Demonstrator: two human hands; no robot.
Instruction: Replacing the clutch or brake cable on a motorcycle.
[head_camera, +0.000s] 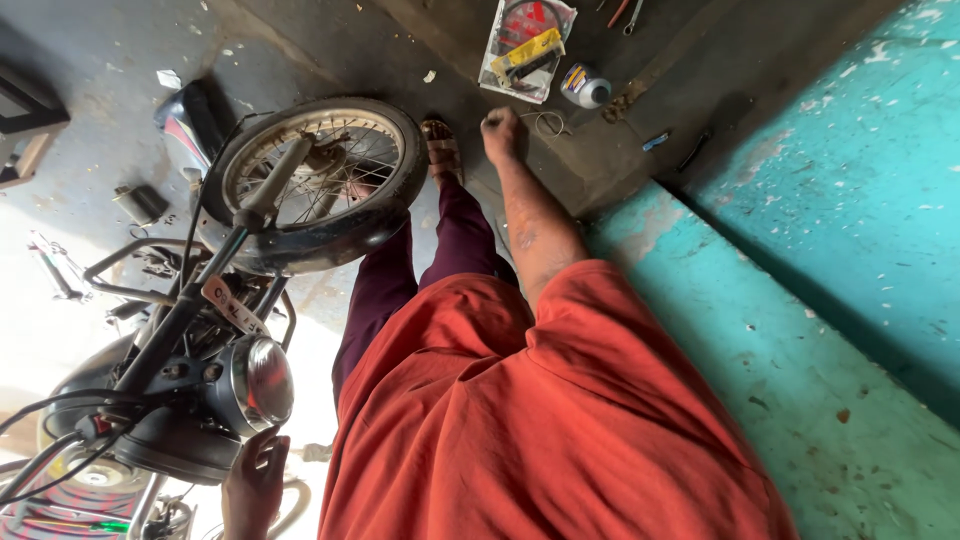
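On concrete floor | right hand (499, 132) fingers pinch wire loop (547, 122) | left hand (254, 482) fingers curl under headlamp (262, 385)

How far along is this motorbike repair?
Early, it seems. Already done: a parts packet and a small bottle lie out on the floor. In hand: the right hand reaches down at a loop of wire, while the left hand steadies the headlight. Left: the front wheel remains mounted.
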